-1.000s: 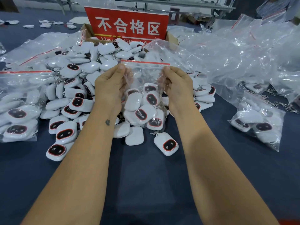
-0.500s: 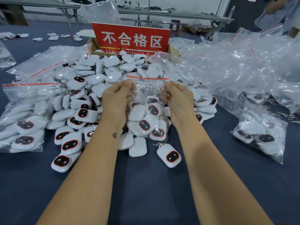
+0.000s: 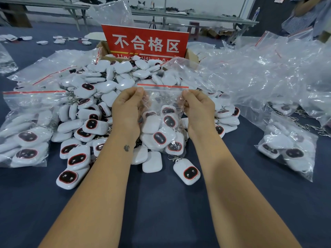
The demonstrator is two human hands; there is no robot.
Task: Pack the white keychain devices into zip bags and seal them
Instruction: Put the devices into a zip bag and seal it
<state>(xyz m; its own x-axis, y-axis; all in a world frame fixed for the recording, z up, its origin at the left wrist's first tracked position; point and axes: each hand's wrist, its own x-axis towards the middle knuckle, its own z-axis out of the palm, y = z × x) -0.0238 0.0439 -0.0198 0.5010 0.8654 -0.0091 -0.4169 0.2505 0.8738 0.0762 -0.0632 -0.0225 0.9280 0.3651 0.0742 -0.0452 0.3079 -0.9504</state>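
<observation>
— What is held up in the middle?

— A clear zip bag (image 3: 162, 102) with a red strip on top is held upright. Its left top corner is pinched by the left hand (image 3: 128, 106), and its right top corner by the right hand (image 3: 198, 108). Fingers are curled on both.

— What is inside?

— White keychain devices (image 3: 161, 133) are packed at the bottom.

— And around it?

— A big pile of loose devices (image 3: 100, 90) is spread on the blue table (image 3: 170, 212). A red sign (image 3: 146, 42) is stood behind.
</observation>
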